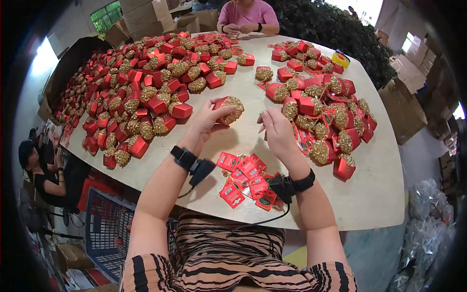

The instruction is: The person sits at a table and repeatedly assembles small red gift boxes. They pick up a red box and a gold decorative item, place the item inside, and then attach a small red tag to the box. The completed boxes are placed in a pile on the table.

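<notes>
Hands are apart: the left hand (206, 121) clamps a red-and-gold glitter ornament (234, 111) above the table (374, 204); the right hand (277, 127) has curled fingers beside it, contents indiscernible. Red hang tags (231, 194) lie nearer the body. Similar ornaments form a left pile (156, 104) and right pile (306, 105).

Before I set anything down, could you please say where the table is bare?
The widest bare patch is the near right corner of the table, below the right pile and right of the cards. A narrower gap runs between that pile and the left pile, beyond the left hand. Both piles and the cards are crowded.
</notes>
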{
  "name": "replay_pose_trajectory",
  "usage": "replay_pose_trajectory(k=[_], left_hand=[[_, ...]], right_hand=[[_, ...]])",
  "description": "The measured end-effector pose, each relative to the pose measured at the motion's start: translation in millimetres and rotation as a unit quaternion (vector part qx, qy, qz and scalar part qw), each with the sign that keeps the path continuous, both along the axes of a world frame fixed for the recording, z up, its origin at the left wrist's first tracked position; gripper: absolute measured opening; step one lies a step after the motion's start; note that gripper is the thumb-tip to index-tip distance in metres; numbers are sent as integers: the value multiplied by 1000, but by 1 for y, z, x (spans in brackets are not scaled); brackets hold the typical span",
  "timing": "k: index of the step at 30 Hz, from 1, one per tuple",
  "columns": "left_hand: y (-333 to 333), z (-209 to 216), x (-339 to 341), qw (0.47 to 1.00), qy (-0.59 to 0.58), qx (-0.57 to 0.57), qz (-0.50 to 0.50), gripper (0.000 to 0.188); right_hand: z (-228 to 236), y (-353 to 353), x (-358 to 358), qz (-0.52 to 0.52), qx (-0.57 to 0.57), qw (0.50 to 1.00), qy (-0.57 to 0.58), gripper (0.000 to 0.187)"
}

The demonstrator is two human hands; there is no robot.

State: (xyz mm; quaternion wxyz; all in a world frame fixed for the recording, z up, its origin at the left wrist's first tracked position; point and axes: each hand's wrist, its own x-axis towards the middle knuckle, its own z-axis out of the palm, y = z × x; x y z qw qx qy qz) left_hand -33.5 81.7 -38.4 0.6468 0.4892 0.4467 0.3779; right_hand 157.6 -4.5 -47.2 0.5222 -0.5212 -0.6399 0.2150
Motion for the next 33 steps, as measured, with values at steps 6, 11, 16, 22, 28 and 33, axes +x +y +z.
replay_pose_trajectory(k=[6,11,16,22,28,33], left_hand=[[-50,21,15,998,-48,35,6,60],[-55,19,17,996,-25,85,31,55],[-59,26,20,992,-20,108,54,52],[-66,24,26,981,2,177,77,48],[-72,26,31,971,-12,217,95,47],[-75,32,34,960,20,258,104,50]], right_hand=[[1,-4,-5,34,0,999,11,29],[6,-8,-6,32,14,999,-3,30],[8,-7,-6,35,27,999,-16,31],[3,-8,-9,6,43,999,-13,33],[4,-8,-12,0,37,999,29,32],[6,-9,-11,-25,78,997,9,33]])
